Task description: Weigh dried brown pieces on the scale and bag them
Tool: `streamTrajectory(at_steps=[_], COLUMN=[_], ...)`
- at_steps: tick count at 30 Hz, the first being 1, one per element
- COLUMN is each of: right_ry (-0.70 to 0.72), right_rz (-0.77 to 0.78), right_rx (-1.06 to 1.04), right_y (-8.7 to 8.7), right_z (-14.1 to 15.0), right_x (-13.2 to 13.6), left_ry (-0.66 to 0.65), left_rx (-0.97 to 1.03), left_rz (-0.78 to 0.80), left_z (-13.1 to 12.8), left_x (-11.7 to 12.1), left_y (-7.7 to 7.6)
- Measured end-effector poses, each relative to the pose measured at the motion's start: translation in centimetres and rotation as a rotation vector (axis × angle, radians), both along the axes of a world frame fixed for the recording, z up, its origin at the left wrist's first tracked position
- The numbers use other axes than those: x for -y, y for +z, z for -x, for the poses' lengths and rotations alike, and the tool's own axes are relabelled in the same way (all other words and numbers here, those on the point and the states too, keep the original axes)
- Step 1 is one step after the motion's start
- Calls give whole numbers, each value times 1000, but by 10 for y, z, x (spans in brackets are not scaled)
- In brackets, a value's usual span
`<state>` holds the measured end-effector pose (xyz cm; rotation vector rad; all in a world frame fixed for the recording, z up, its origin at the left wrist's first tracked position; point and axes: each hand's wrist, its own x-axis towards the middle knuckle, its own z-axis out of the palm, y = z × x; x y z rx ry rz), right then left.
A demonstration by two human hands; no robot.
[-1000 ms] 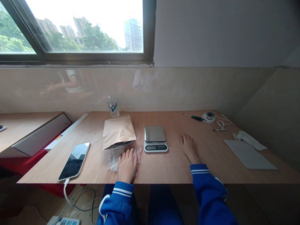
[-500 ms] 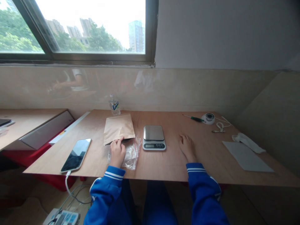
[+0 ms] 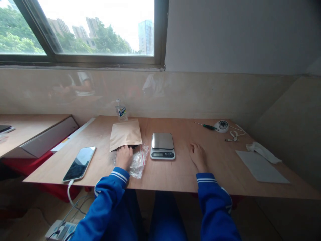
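Note:
My left hand (image 3: 124, 158) is at the mouth of a flat brown paper bag (image 3: 126, 134). Its fingertips go into the dark opening and are hidden, so I cannot tell if they grip anything. A crumpled clear zip bag (image 3: 138, 163) lies beside and partly under that hand. To the right, my right hand (image 3: 199, 156) rests on the table, fingers lightly bent and holding nothing. Between the two hands stands a digital kitchen scale (image 3: 162, 146) with a bare steel plate.
A phone (image 3: 79, 164) on a charging cable lies at left. Behind the paper bag stands a clear bottle (image 3: 121, 112). At right are a screwdriver (image 3: 208, 127), a white dome camera (image 3: 222, 126) with its cable, a grey sheet (image 3: 260, 167) and a white cloth (image 3: 264, 152).
My left hand has pushed its fingers into the bag's mouth, which now gapes a little wider. My right hand keeps its place on the table.

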<state>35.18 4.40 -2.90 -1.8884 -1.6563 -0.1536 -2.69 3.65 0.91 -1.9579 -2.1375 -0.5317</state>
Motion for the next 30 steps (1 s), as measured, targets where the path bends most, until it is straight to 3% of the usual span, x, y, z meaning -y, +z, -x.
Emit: streamTrajectory(at_steps=[4, 10, 14, 18, 24, 30], right_ry=[3, 19, 23, 27, 19, 4], right_rz=[3, -25, -40, -24, -13, 1], right_rx=[-2, -17, -25, -36, -50, -49], right_y=[1, -2, -3, -4, -1, 1], right_z=[0, -2, -3, -4, -2, -2], right_x=[0, 0, -1, -2, -1, -1], left_ry=[31, -25, 89, 160, 248, 228], left_rx=[-122, 56, 75, 30, 176, 251], left_rz=[85, -3, -79, -43, 55, 42], left_z=[-6, -1, -2, -8, -11, -10], left_x=[-6, -2, -1, -5, -17, -12], left_y=[1, -12, -18, -14, -5, -4])
